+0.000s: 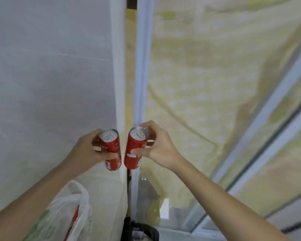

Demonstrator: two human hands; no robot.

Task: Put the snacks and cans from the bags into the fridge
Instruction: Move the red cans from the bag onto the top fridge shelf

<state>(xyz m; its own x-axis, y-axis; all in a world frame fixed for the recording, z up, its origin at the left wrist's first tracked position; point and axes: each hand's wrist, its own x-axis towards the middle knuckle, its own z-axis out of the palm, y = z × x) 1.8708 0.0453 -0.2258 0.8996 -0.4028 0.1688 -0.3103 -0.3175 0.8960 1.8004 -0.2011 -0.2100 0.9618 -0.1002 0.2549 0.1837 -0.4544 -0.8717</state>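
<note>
My left hand grips a slim red can with a silver top, held upright at mid-frame. My right hand grips a second red can of the same kind, and the two cans stand side by side, almost touching. Both are held up in front of a tall white panel that looks like the fridge's side or door. A white plastic bag with something red inside hangs below my left forearm.
To the right of a white vertical frame hangs a pale yellow patterned curtain behind glass with white bars. A dark object sits low at the bottom centre. The picture is blurred.
</note>
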